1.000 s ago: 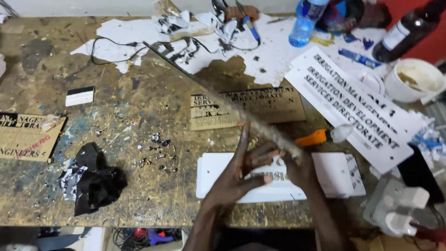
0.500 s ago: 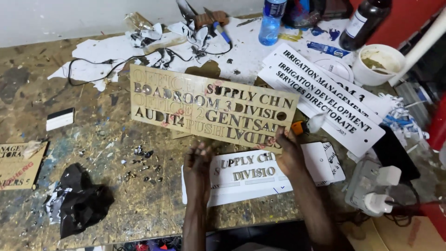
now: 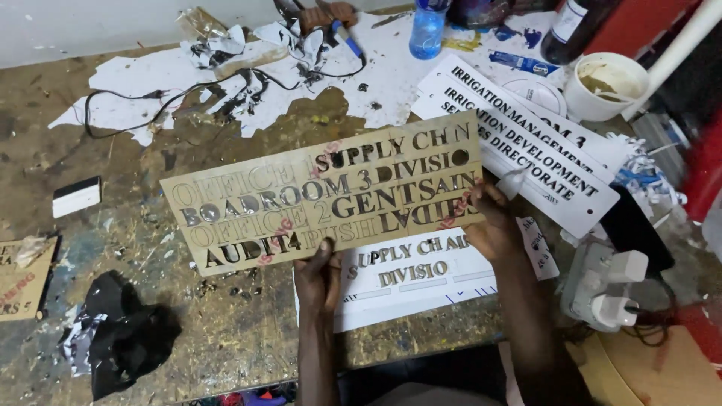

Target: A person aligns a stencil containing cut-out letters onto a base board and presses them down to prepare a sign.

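the paint-stained wooden workbench (image 3: 150, 120) fills the view, scuffed and flecked. held up over its middle is a long tan stencil board (image 3: 301, 207) with rows of cut-out letters, lying wide and tilted so that its right end rides higher than its left. the left hand (image 3: 317, 277) grips the board's lower edge near the middle, thumb on the front face and the other fingers hidden behind it, so the board rises above and to both sides of that hand. the right hand (image 3: 492, 225) clamps the lower right corner, its fingers (image 3: 481, 197) curled over the face at the edge, with the board stretching away to the left of them. under the board and between the two forearms lies a white sign panel (image 3: 421, 278) with gold-toned lettering, flat on the bench. to the right, a stack of white lettered signs (image 3: 526, 143) lies slantwise, its near end just beside the right hand. torn white backing paper (image 3: 248, 105) is spread along the far side with a black cable (image 3: 128, 109) looping over it. a crumpled black sheet (image 3: 120, 331) sits at the near left. a white power strip with plugs (image 3: 605, 289) lies at the right, a white cup (image 3: 605, 83) stands farther back, a blue plastic bottle (image 3: 429, 30) stands at the far edge, and a small white block (image 3: 77, 196) lies at the left.
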